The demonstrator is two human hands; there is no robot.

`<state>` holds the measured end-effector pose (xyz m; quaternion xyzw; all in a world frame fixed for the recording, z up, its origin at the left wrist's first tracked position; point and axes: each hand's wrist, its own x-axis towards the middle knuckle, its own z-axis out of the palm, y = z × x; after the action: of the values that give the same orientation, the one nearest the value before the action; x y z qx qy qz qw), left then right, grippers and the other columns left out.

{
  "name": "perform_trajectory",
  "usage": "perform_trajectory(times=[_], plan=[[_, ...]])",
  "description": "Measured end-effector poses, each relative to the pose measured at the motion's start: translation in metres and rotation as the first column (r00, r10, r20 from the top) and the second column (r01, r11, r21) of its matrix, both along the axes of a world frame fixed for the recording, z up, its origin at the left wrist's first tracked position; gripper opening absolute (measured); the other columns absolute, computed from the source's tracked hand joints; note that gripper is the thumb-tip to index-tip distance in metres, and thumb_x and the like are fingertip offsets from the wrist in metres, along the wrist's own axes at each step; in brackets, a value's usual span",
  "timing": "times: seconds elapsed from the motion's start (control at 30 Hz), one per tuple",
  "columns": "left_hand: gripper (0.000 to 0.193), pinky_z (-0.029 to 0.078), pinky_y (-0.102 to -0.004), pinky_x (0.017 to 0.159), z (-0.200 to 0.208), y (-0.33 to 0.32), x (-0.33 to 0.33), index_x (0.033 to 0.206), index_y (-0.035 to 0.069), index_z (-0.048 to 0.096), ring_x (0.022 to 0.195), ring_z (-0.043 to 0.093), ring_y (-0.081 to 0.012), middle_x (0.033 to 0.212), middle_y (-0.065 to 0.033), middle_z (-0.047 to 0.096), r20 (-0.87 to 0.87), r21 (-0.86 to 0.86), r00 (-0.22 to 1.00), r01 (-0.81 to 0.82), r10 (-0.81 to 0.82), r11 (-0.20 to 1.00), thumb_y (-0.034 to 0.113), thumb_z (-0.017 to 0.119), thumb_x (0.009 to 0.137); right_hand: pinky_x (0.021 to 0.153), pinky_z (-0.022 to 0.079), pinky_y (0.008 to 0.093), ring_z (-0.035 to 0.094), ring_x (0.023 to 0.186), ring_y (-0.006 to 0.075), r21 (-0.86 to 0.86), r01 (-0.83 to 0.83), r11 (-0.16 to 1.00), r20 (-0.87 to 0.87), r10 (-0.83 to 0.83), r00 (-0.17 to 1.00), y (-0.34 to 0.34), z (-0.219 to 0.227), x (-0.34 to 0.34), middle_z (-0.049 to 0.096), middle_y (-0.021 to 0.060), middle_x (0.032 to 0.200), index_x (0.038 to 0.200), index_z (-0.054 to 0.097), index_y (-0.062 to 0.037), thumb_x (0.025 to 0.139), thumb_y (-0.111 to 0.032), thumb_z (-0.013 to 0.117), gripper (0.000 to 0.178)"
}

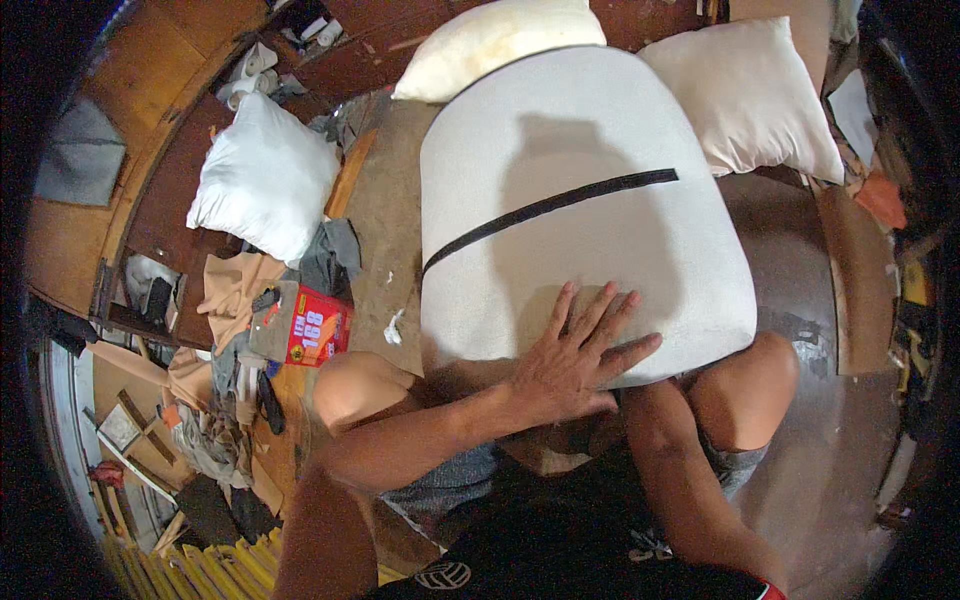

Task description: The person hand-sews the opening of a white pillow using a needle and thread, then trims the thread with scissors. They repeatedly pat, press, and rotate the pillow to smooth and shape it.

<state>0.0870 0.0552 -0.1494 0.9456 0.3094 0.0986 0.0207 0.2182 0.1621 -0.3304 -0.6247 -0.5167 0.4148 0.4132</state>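
A large white padded panel [590, 110], rounded at its far end like a chair back, rests against my bent knees. A black strap [550, 208] runs across it at a slant. My left hand [580, 350] lies palm down on the panel's near part, open, with its fingers spread. From the lower right, my right forearm [690, 490] reaches up to the panel's near edge. My right hand is hidden below that edge, so its fingers and anything in them do not show. A dark shadow falls over the middle of the panel.
White pillows lie around: one at the left [265, 175], one behind the panel [495, 45], one at the far right [745, 95]. A clear tub with a red label [318, 325] stands left of my knee. Crumpled cloths [235, 285] and wood scraps clutter the left side.
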Motion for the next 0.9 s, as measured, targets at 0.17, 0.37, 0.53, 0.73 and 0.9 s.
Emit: perform_trajectory(times=[0.17,0.37,0.53,0.73,0.9], plan=[[0.107,0.017,-0.0649,0.123,-0.011,0.014,-0.002,0.162,0.03,0.032,0.154,0.022,-0.0422,0.168,-0.0189,0.022,0.036,0.119,0.997,-0.078,0.074,0.99,0.055,0.08,0.07,0.102,0.045,0.0408,0.059,0.116,0.0331,0.006,-0.024,1.0,0.115,0.023,0.993,-0.005,0.008,0.001,0.063,0.0181,0.125,0.128,0.065,-0.0075,0.102,-0.037,0.053,0.041],[0.1,0.019,-0.0574,0.126,-0.044,0.04,0.008,0.159,0.026,0.036,0.153,0.026,-0.0365,0.167,-0.012,0.026,0.056,0.034,0.996,0.068,-0.069,0.997,0.045,0.084,0.073,0.097,0.049,0.0403,0.064,0.109,0.033,-0.068,-0.318,0.945,0.299,0.324,0.898,-0.068,0.054,-0.024,0.068,0.0183,0.117,0.122,0.069,-0.0063,0.1,-0.033,0.057,0.037],[0.081,0.022,-0.0557,0.125,-0.117,0.047,0.01,0.156,0.021,0.04,0.152,0.03,-0.0302,0.166,-0.0089,0.032,0.083,0.087,0.976,0.193,-0.2,0.977,0.041,0.074,0.085,0.093,0.052,0.0398,0.068,0.103,0.033,-0.4,-0.799,0.448,0.332,0.884,0.33,-0.105,0.128,-0.034,0.072,0.0185,0.11,0.117,0.073,-0.0053,0.099,-0.03,0.061,0.033],[0.07,0.035,-0.0479,0.121,-0.089,0.05,0.003,0.149,0.006,0.048,0.141,0.047,-0.0344,0.151,-0.0179,0.051,0.427,-0.301,0.904,0.102,0.038,0.948,0.037,0.071,0.091,0.088,0.055,0.0417,0.072,0.096,0.0304,-0.161,-0.884,0.439,0.384,0.853,0.353,-0.021,0.179,0.072,0.073,0.0198,0.11,0.114,0.072,0.0001,0.094,-0.027,0.068,0.034],[0.042,0.04,-0.0493,0.115,-0.102,0.098,-0.024,0.123,0.005,0.068,0.127,0.057,-0.0375,0.131,-0.0178,0.065,0.493,-0.04,0.861,-0.122,0.125,0.992,0.028,0.074,0.089,0.095,0.051,0.0458,0.066,0.108,0.0353,0.38,-0.395,0.836,0.722,-0.001,0.692,0.012,0.104,0.09,0.069,0.0221,0.121,0.116,0.068,0.0023,0.091,-0.031,0.075,0.042]])
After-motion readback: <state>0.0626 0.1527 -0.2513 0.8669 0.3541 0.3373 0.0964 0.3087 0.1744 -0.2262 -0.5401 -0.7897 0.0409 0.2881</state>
